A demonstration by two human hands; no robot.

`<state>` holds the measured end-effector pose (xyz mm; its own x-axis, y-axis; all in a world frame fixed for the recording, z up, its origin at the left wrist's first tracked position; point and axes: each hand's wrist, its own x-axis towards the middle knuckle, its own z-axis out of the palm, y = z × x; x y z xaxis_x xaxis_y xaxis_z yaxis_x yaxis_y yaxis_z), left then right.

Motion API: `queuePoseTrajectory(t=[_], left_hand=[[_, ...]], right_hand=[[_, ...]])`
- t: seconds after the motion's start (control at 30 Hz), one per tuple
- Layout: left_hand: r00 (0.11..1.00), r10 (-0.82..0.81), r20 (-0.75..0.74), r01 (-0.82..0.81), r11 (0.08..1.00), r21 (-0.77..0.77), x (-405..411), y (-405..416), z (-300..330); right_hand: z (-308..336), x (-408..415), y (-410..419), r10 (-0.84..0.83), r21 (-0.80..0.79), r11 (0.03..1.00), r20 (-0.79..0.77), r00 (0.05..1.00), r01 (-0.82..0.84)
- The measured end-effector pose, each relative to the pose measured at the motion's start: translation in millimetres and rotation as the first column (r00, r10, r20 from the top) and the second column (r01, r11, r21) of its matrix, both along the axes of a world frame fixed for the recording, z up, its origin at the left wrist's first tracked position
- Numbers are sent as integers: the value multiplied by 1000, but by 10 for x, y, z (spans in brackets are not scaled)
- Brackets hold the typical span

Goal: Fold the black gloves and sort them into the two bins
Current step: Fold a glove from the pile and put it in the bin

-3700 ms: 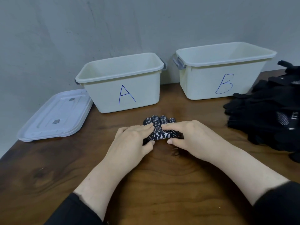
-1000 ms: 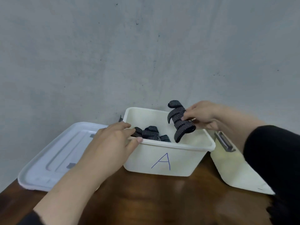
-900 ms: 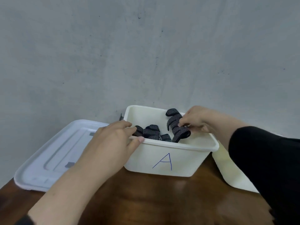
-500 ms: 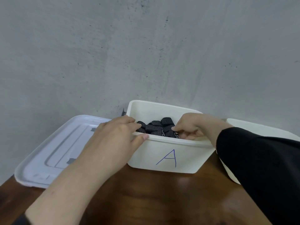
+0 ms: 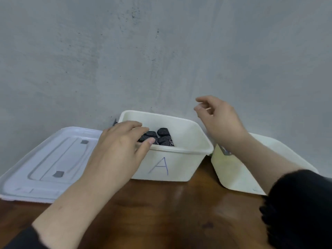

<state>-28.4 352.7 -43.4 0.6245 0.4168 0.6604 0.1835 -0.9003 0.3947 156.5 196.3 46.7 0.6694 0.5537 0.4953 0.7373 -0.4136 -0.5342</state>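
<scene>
Half a second earlier the right hand (image 5: 220,119) was down inside the bin marked A (image 5: 179,166), setting a folded glove there; now it has lifted clear and hangs above the bin's right rim, empty, its fingers loosely curled around nothing. That glove lies with the other folded gloves (image 5: 159,138) in the left part of the bin, a compact dark bundle just behind the front wall. The left hand (image 5: 118,151) has kept its place at the bin's front left corner, fingers nearly straight over the rim and thumb against the front wall, probably steadying the light container while the other hand worked; whether its fingertips touch the gloves cannot be told. The gloves are black knit covered in fine pale grip dots, soft enough to hold a fold yet likely to spring open if dropped loosely. Bin A is smooth cream plastic with rounded corners, a rolled lip and a blue handwritten letter. Its matching neighbour, the second bin (image 5: 239,173), stands just beside it on the right, and a pale ribbed lid (image 5: 41,168) lies flat to the left on the glossy brown wooden table (image 5: 170,212)
</scene>
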Motion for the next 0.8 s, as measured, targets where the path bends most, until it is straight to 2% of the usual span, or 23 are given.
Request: queuePoseTrajectory(t=[0.07, 0.13, 0.27, 0.43, 0.6, 0.7, 0.8], left_hand=[[990, -76, 120, 77, 997, -1, 17, -281, 24], [974, -176, 144, 185, 981, -50, 76, -638, -45], [942, -334, 19, 329, 915, -234, 255, -1475, -403], [911, -406, -73, 323, 813, -485, 514, -2381, -888], [931, -365, -2, 319, 815, -484, 718, -2928, -883], [902, -431, -6, 382, 806, -452, 791, -3153, -933], [858, -512, -41, 454, 794, -405, 753, -3223, -1029]], right_hand=[[-65, -319, -320, 44, 42, 998, 66, 997, -46], [-280, -495, -675, 41, 22, 999, 100, 994, -44], [-918, -648, -1437, -42, -77, 996, 102, 994, 50], [-1633, -879, -2392, -128, -40, 990, 200, 971, 139], [-1819, -901, -2832, -188, 111, 981, 311, 932, 161], [-1791, -865, -2929, -235, 228, 959, 313, 920, 168], [-1821, -868, -3055, -248, 230, 957, 333, 910, 177]])
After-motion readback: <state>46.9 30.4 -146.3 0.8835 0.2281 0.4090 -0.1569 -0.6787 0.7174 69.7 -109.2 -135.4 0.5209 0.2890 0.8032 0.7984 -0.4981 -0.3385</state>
